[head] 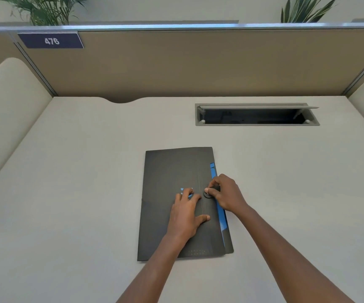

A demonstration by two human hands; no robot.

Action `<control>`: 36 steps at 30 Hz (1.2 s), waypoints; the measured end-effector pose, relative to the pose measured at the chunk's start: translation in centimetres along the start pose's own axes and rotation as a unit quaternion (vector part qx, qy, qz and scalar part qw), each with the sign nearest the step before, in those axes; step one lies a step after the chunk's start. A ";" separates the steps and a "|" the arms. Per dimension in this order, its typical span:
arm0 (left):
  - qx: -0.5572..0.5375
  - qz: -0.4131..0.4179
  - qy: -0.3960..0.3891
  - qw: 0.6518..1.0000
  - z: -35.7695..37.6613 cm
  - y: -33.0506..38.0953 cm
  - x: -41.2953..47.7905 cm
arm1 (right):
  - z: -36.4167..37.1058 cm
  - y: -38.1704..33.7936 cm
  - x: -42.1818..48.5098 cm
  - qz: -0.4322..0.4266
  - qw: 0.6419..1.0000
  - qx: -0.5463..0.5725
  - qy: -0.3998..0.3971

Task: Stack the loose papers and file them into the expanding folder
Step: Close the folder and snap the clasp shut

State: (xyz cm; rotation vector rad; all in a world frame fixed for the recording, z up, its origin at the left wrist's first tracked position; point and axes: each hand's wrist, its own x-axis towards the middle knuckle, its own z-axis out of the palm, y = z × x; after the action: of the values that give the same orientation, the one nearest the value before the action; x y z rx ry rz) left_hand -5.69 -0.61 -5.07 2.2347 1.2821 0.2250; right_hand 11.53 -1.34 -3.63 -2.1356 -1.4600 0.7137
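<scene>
Both bare forearms enter from the near edge and converge on a black expanding folder (176, 193), which lies flat and closed on the desk (78, 171). Left hand (185, 212) rests palm down on the folder's cover, fingers spread wide and flat, thumb pointing toward the folder's right edge; it grips nothing. Right hand (224, 192) sits just beside it at the folder's right side, thumb and forefinger pinched narrowly on a small round black closure button (209, 193) on the cover. A blue inner edge (220, 212) shows along the folder's right side, partly under the right hand. Small blue markings (185, 191) on the cover lie at the left hand's fingertips. No loose papers are visible; whether any are inside the folder cannot be told.

Beyond the folder and to its right, well apart, a rectangular grey cable hatch (256, 114) is set into the desk with its lid tilted open over a dark recess. A curved notch (122, 100) cuts the desk's far edge, beyond the folder to its left. The desk is a pale, matte surface. Tan fabric partition panels (198, 62) with a metal top rail enclose it at the far side, with pale cream panels at left and right. A dark plate reading "476" (51, 41) hangs on the partition, far left of the folder. Green plants (45, 9) show above the rail.
</scene>
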 end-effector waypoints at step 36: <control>0.033 0.011 -0.018 0.999 0.0 0.0 0.0 | -1.2 -0.8 1.2 0.081 0.994 0.008 -0.067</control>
State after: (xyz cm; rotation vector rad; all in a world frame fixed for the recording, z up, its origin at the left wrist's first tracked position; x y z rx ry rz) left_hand -5.69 -0.61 -5.10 2.2989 1.2629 0.1525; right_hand 12.14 0.00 -2.42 -2.2518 -1.3517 0.9402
